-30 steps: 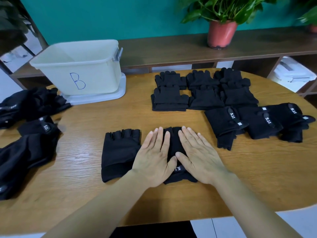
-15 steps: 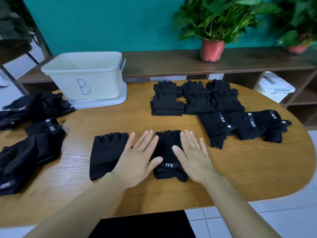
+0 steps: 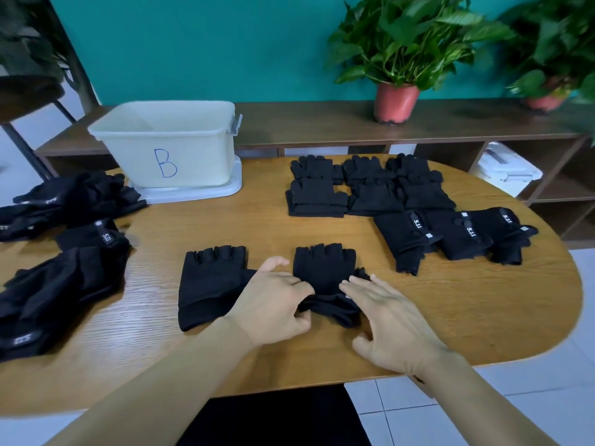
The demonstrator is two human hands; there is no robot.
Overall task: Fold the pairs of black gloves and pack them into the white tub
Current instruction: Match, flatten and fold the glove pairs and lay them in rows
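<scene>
Two black fingerless gloves lie side by side near the table's front. My left hand (image 3: 278, 305) pinches the bunched cuff of the right glove (image 3: 325, 272), while its wrist rests on the left glove (image 3: 209, 281). My right hand (image 3: 391, 320) hovers with fingers spread, its fingertips touching the same cuff. Folded glove pairs (image 3: 370, 191) lie in rows at the back right. More gloves with white labels (image 3: 450, 233) sit to the right. The white tub (image 3: 167, 143), marked with a blue B, stands at the back left on its lid.
A heap of loose black gloves (image 3: 58, 252) covers the table's left end. A wooden shelf (image 3: 354, 123) behind the table (image 3: 483, 310) carries potted plants (image 3: 397, 59). A white lidded box (image 3: 505, 169) sits in the shelf at right.
Both hands lay flat on the right glove before. Now my left hand has closed on its cuff and bunched it up, and my right hand has lifted and slid right. The view has tilted upward.
</scene>
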